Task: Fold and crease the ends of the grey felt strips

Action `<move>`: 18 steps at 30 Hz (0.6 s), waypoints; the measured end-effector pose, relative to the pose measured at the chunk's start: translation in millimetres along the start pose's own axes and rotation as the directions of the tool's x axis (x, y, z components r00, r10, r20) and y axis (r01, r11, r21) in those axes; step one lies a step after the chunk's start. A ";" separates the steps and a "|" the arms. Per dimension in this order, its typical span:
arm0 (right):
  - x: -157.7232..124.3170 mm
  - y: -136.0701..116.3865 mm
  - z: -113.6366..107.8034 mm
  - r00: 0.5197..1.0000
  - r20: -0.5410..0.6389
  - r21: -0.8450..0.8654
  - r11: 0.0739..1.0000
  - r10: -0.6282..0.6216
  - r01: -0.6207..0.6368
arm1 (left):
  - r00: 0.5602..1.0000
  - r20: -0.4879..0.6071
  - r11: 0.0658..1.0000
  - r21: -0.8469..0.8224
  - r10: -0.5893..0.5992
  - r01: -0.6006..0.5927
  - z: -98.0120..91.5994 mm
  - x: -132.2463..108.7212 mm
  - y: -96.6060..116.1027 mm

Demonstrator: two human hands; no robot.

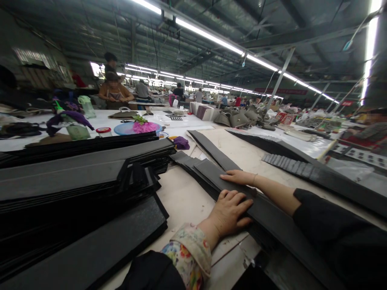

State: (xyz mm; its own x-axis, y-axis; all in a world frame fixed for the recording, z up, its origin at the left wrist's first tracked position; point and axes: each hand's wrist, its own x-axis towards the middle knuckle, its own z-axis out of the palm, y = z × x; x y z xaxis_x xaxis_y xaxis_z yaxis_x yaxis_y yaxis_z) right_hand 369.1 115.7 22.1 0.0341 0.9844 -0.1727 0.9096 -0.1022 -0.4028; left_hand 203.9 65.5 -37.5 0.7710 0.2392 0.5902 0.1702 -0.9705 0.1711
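Observation:
A long stack of dark grey flat strips [208,171] runs diagonally across the pale table [178,193] in front of me. My left hand [231,211], in a floral cuff, lies over the near edge of this stack with its fingers spread on the top strip. Just beyond it, my right hand [238,177] rests flat on the far edge, fingers stretched out and thumb side hidden. Neither hand is closed around a strip. Another narrow grey strip [213,151] lies behind the stack and passes under the right hand's side.
Tall piles of dark strips [75,161] fill the left side. More strips [302,169] lie fanned out at the right. Farther back are a blue basin [121,129] with a pink cloth [147,127], a red-lidded jar [103,132] and a purple cloth [182,143]. People sit beyond.

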 end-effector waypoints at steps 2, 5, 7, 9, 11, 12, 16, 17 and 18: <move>3.8 -5.0 -3.0 1.000 0.021 -0.024 1.000 0.014 -0.014 | 1.000 -0.020 0.999 -0.033 0.003 -0.003 -1.3 -0.8 -0.3; 3.6 -10.4 -8.0 1.000 -0.010 -0.034 0.999 0.023 -0.023 | 0.999 -0.034 0.997 -0.080 0.000 -0.002 -3.9 -1.2 -0.8; 0.1 -11.8 -11.3 0.999 -0.041 -0.017 1.000 0.020 -0.020 | 0.999 -0.031 0.995 -0.101 -0.017 0.014 -5.3 -1.0 -1.2; -4.6 -12.5 -12.9 0.998 -0.058 0.014 1.000 0.013 -0.012 | 0.999 -0.030 0.993 -0.117 -0.037 0.034 -5.5 -1.1 -1.3; -9.2 -13.9 -11.7 0.998 -0.065 0.049 0.999 0.004 -0.001 | 0.998 -0.029 0.990 -0.133 -0.047 0.042 -4.6 -1.4 -0.9; -11.2 -15.2 -10.5 0.998 -0.068 0.066 0.998 0.001 0.004 | 0.998 -0.029 0.989 -0.140 -0.047 0.043 -4.3 -1.7 -0.4; -20.1 -24.2 -11.4 0.996 -0.088 0.113 0.993 -0.019 0.029 | 0.994 -0.089 0.978 -0.207 -0.058 0.039 -11.0 -1.3 3.0; -24.0 -26.9 -15.8 0.995 -0.097 0.115 0.993 -0.024 0.035 | 0.989 -0.127 0.970 -0.241 -0.076 0.043 -15.8 -0.7 3.7; -29.5 -29.6 -22.6 0.994 -0.104 0.119 0.992 -0.030 0.043 | 0.978 -0.174 0.957 -0.282 -0.116 0.063 -21.8 0.1 4.2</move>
State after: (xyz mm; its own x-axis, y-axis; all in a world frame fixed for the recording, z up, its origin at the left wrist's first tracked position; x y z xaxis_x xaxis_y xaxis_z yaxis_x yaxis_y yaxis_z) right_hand 350.5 92.9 59.4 0.0493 0.9966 -0.0663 0.8544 -0.0764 -0.5139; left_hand 191.4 62.2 -19.5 0.6272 0.3520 0.6948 0.0390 -0.9051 0.4234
